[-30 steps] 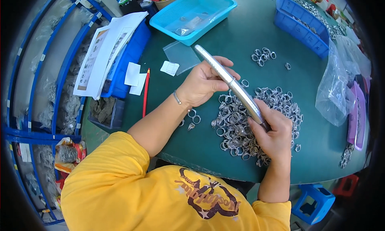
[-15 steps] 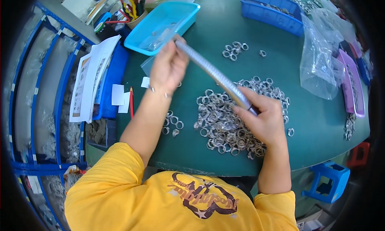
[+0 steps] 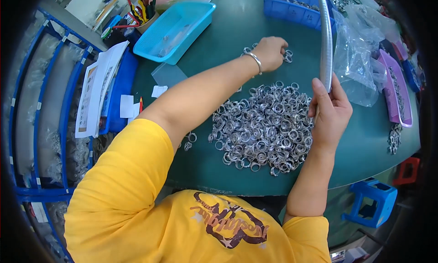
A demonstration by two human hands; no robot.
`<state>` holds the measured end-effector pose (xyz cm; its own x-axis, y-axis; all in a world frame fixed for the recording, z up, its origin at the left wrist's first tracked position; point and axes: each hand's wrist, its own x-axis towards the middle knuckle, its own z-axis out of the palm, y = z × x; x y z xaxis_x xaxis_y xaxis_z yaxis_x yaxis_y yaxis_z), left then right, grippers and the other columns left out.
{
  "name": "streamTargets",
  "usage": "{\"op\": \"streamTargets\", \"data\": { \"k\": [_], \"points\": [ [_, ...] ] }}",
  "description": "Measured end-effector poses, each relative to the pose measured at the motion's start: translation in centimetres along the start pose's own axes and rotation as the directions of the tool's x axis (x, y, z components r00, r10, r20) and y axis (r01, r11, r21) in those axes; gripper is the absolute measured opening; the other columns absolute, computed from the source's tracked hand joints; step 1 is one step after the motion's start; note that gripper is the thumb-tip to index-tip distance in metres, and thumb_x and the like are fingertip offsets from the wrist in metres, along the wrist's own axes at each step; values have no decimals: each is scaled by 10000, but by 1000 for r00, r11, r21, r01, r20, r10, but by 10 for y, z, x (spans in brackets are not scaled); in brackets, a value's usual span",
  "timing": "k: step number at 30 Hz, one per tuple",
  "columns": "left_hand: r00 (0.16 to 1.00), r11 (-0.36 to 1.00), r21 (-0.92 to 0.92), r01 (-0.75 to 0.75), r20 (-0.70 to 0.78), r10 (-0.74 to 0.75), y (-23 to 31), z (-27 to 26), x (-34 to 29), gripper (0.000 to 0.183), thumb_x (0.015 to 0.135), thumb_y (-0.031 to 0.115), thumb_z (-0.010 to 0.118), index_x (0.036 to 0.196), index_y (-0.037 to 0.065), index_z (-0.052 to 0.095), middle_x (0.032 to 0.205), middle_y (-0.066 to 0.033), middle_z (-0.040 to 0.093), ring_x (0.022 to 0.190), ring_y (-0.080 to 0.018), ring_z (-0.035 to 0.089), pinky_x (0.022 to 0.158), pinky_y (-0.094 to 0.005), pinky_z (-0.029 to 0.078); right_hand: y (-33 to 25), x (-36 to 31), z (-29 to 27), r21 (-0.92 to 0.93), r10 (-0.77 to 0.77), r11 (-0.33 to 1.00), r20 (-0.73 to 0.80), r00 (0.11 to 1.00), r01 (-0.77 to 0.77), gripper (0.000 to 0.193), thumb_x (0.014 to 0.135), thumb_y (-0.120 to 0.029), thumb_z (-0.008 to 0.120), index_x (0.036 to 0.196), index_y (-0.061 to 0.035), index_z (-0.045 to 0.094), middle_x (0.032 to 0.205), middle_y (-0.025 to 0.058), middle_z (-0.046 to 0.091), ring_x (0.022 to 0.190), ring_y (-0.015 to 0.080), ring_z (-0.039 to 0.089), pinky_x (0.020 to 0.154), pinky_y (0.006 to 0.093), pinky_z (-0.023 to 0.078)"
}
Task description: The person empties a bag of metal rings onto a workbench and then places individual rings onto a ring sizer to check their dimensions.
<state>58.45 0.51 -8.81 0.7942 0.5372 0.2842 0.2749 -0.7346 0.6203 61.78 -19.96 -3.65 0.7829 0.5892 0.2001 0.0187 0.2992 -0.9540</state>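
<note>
A long tapered metal ring mandrel [image 3: 325,44] stands nearly upright in the view, its lower end wrapped in my right hand [image 3: 333,110]. Out past the large pile of silver rings [image 3: 264,130], my left hand [image 3: 270,53] reaches over a small group of rings [image 3: 288,56] and partly covers it. The left fingers are curled together, and whatever is between them is hidden. A bangle [image 3: 256,62] circles the left wrist. A few loose rings [image 3: 191,138] lie left of the pile, partly behind my left arm.
A turquoise basket [image 3: 175,55] sits at the far left, beside a pot of pliers [image 3: 148,23]. Papers lean on a blue bin [image 3: 121,87]. At the far right are a blue crate [image 3: 292,14], clear plastic bags [image 3: 358,57] and a pink tray [image 3: 390,92]. A blue stool [image 3: 374,201] stands lower right.
My left hand has left the mandrel's tip and moved right to the small ring group. The mandrel has swung from leaning left to nearly upright, with my right hand shifted slightly right.
</note>
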Motion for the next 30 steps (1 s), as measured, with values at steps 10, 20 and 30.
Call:
{"op": "streamTargets", "data": {
  "k": [10, 20, 30],
  "points": [
    [922, 937, 348, 12, 359, -145, -10, -77, -112, 211, 726, 212, 720, 763, 20, 642, 923, -113, 621, 772, -217, 612, 655, -314, 474, -4, -14, 10, -79, 25, 997, 92, 995, -17, 420, 768, -71, 698, 1139, 64, 556, 654, -11, 532, 466, 15, 426, 396, 155, 302],
    [936, 28, -996, -88, -93, -339, -50, -104, -181, 198, 892, 110, 537, 1034, -27, 549, 1047, -144, 577, 906, -177, 598, 763, -258, 510, 8, -36, 28, -477, 72, 845, 552, 831, 243, 402, 674, -100, 711, 1060, -31, 622, 716, 139, 628, 596, 195, 597, 582, 278, 461],
    [952, -48, -982, -183, -165, -256, -47, -104, -180, 253, 841, 68, 593, 1078, -9, 550, 1064, -171, 571, 973, -210, 577, 804, -277, 502, 15, -39, 30, -442, -83, 737, 691, 718, 511, 388, 668, -62, 705, 1048, -49, 633, 671, 117, 593, 558, 224, 578, 529, 299, 453]
  ]
}}
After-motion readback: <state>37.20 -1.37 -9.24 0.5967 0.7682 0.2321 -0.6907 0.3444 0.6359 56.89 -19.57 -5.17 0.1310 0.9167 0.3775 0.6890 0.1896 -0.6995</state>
